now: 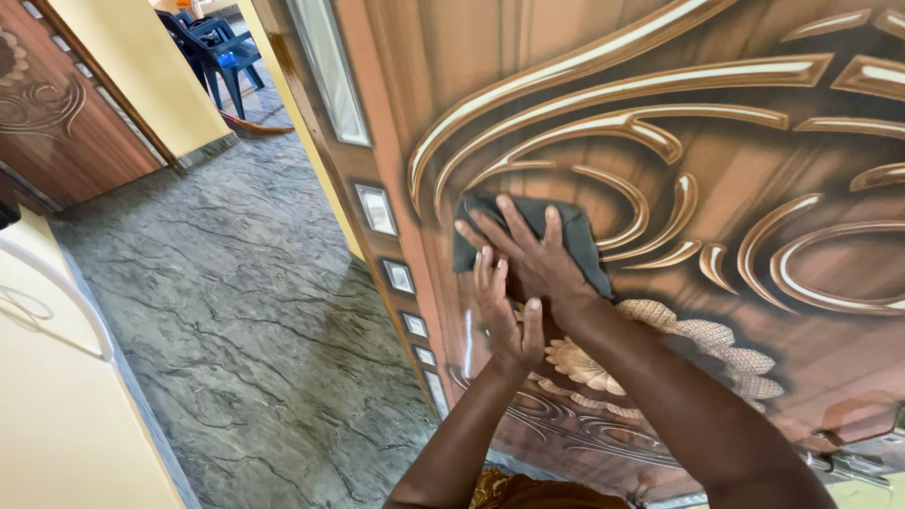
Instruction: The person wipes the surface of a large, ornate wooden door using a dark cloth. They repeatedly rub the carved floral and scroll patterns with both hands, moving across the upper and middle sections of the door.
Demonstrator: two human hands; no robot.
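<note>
A dark grey cloth [584, 247] lies flat against a glossy brown carved door [716, 141] with curved raised scrolls and a flower relief. My right hand [528, 256] is spread over the cloth and presses it to the door's surface. Just below it, my left hand [505, 319] rests flat on the door with fingers together, holding nothing, its fingertips touching the base of my right hand. Both forearms reach up from the bottom of the view.
The door's edge has a row of small glass panes [377, 209]. A metal latch [848, 464] sits at the lower right. Grey marbled floor [245, 283] spreads left. Blue plastic chairs [222, 52] stand beyond the doorway; another brown door [57, 113] and a yellow wall [66, 415] are at left.
</note>
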